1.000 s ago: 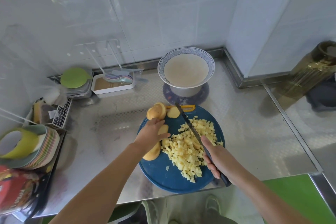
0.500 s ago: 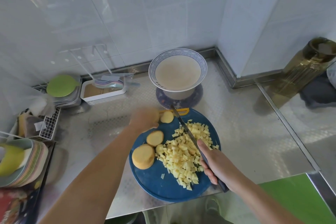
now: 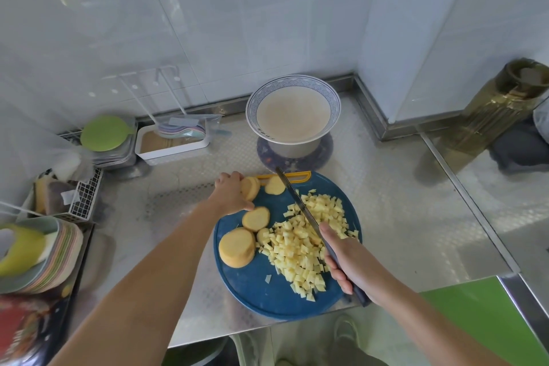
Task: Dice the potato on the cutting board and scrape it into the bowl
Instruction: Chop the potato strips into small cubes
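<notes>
Several potato pieces lie uncut on the left of the board [image 3: 261, 291]: a thick chunk [image 3: 237, 251] nearest me, a slice [image 3: 256, 218] just beyond it, an end piece [image 3: 274, 186] at the far edge. Beside that is a stack [image 3: 250, 189], which my left hand [image 3: 230, 193] grips with its fingers curled over it. The dice [image 3: 300, 246] are heaped on the right half. My right hand [image 3: 347, 261] is wrapped round the handle of the knife [image 3: 300, 205], whose blade lies across the heap, its tip pointing at the bowl [image 3: 292, 82]. The bowl stands on the desk [image 3: 401, 217] just beyond the board, and I see no potato in it.

I judge dicing roughly half done, and I am fetching the next piece. Next I should lay the stack flat on bare board left of the heap, tuck my fingertips back, then cut strips and cross-cut them. Scraping waits until the chunk is diced too.
</notes>
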Tool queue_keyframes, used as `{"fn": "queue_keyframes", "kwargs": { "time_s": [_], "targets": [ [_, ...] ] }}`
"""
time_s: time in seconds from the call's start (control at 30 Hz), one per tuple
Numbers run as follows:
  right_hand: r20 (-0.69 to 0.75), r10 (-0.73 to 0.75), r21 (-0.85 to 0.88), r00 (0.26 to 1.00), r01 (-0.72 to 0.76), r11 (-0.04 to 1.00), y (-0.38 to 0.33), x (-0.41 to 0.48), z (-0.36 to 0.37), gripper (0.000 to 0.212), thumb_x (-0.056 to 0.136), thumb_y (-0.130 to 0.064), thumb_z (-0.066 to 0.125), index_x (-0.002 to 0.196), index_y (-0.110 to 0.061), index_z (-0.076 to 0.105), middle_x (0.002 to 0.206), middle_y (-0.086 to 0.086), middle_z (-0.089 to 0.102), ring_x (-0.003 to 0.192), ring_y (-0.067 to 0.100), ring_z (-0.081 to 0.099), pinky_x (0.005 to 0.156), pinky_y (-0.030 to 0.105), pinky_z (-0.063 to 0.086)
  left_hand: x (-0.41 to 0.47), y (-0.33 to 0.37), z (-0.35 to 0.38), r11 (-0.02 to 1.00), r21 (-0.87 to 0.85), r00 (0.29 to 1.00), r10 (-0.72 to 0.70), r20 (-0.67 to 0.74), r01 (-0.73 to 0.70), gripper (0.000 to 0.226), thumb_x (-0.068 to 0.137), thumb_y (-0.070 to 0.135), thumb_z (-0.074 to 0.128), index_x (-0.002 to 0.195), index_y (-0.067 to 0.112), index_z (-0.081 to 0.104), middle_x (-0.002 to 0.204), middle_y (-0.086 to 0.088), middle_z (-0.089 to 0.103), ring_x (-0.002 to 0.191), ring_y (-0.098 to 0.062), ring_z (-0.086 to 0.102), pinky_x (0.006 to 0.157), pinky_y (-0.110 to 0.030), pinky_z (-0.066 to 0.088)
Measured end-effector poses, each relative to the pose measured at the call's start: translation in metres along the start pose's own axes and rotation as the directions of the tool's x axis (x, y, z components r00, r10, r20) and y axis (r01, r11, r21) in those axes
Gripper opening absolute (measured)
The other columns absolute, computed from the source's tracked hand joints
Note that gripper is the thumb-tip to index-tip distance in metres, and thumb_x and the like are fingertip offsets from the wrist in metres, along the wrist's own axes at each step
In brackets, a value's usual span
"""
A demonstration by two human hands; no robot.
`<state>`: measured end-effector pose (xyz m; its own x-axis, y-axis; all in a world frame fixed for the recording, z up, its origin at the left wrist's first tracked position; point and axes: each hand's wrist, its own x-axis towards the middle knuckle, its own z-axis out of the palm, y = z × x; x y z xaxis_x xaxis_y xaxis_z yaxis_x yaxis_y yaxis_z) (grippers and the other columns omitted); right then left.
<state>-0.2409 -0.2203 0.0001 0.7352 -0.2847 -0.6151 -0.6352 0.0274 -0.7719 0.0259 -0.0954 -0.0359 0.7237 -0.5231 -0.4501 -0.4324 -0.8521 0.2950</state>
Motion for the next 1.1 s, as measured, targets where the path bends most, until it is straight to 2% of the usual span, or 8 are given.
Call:
{"fn": "queue_keyframes", "kwargs": {
  "time_s": [0.2, 0.3, 0.47, 0.67, 0.77, 0.97, 1.1],
  "targets": [
    [0.009, 0.004, 0.008, 1.000, -0.004, 1.000, -0.001, -0.002, 0.004, 0.070, 0.092, -0.070, 0.033, 0.052, -0.014, 0.040, 0.043, 0.005, 0.038, 0.033, 0.015, 0.034, 0.042, 0.021, 0.035, -0.008, -0.003, -0.008, 0.994, 0.065, 0.996, 0.088, -0.007, -0.087, 0.077, 0.076, 0.025, 0.074, 0.142, 0.014, 0.035, 0.128, -0.011, 0.042, 0.115, -0.027, 0.046, 0.085, -0.027, 0.039],
    [0.021, 0.011, 0.017, 1.000, -0.012, 1.000, -0.001, -0.002, 0.008, 0.070, 0.091, -0.071, 0.033, 0.053, -0.013, 0.041, 0.044, 0.006, 0.039, 0.032, 0.015, 0.035, 0.040, 0.021, 0.034, -0.015, -0.008, -0.005, 0.981, 0.133, 0.990, 0.141, 0.020, -0.143, 0.080, 0.075, 0.021, 0.073, 0.143, 0.015, 0.032, 0.133, -0.010, 0.037, 0.119, -0.028, 0.042, 0.093, -0.031, 0.040],
    [0.027, 0.017, 0.026, 0.999, -0.018, 1.000, 0.001, -0.003, 0.009, 0.068, 0.092, -0.069, 0.034, 0.055, -0.013, 0.042, 0.044, 0.005, 0.040, 0.033, 0.015, 0.035, 0.040, 0.023, 0.032, -0.027, -0.018, 0.000, 0.943, 0.251, 0.975, 0.204, 0.084, -0.219, 0.082, 0.074, 0.019, 0.075, 0.142, 0.015, 0.031, 0.140, -0.009, 0.033, 0.129, -0.028, 0.032, 0.105, -0.032, 0.029],
    [0.022, 0.017, 0.023, 1.000, -0.017, 1.000, 0.000, -0.002, 0.008, 0.068, 0.093, -0.069, 0.033, 0.054, -0.013, 0.041, 0.044, 0.005, 0.039, 0.033, 0.015, 0.035, 0.040, 0.022, 0.033, -0.026, -0.024, -0.010, 0.963, 0.162, 0.970, 0.192, 0.152, -0.216, 0.100, 0.070, 0.025, 0.081, 0.149, 0.030, 0.020, 0.135, -0.008, 0.038, 0.125, -0.028, 0.040, 0.102, -0.038, 0.039],
    [0.027, 0.022, 0.026, 0.999, -0.022, 0.999, 0.000, -0.001, 0.010, 0.068, 0.093, -0.068, 0.033, 0.054, -0.014, 0.042, 0.045, 0.005, 0.040, 0.033, 0.015, 0.036, 0.040, 0.023, 0.033, -0.024, -0.021, -0.015, 0.962, 0.162, 0.966, 0.190, 0.173, -0.219, 0.102, 0.069, 0.027, 0.083, 0.150, 0.029, 0.020, 0.133, -0.007, 0.038, 0.121, -0.027, 0.044, 0.099, -0.034, 0.040],
    [0.032, 0.041, 0.029, 0.999, -0.041, 0.999, 0.000, 0.001, 0.012, 0.068, 0.093, -0.067, 0.034, 0.051, -0.013, 0.042, 0.044, 0.005, 0.042, 0.033, 0.014, 0.038, 0.038, 0.020, 0.034, -0.021, -0.016, -0.014, 0.956, 0.210, 0.975, 0.184, 0.122, -0.206, 0.101, 0.063, 0.029, 0.087, 0.145, 0.028, 0.029, 0.131, -0.008, 0.038, 0.115, -0.029, 0.049, 0.091, -0.036, 0.044],
    [0.026, 0.045, 0.039, 0.999, -0.046, 0.998, -0.001, 0.001, 0.012, 0.067, 0.094, -0.066, 0.034, 0.051, -0.014, 0.042, 0.043, 0.003, 0.043, 0.031, 0.013, 0.039, 0.038, 0.021, 0.033, -0.021, -0.019, -0.014, 0.971, 0.132, 0.976, 0.187, 0.111, -0.201, 0.101, 0.063, 0.034, 0.087, 0.146, 0.026, 0.030, 0.133, -0.008, 0.040, 0.120, -0.029, 0.047, 0.097, -0.034, 0.040]
  ]
}}
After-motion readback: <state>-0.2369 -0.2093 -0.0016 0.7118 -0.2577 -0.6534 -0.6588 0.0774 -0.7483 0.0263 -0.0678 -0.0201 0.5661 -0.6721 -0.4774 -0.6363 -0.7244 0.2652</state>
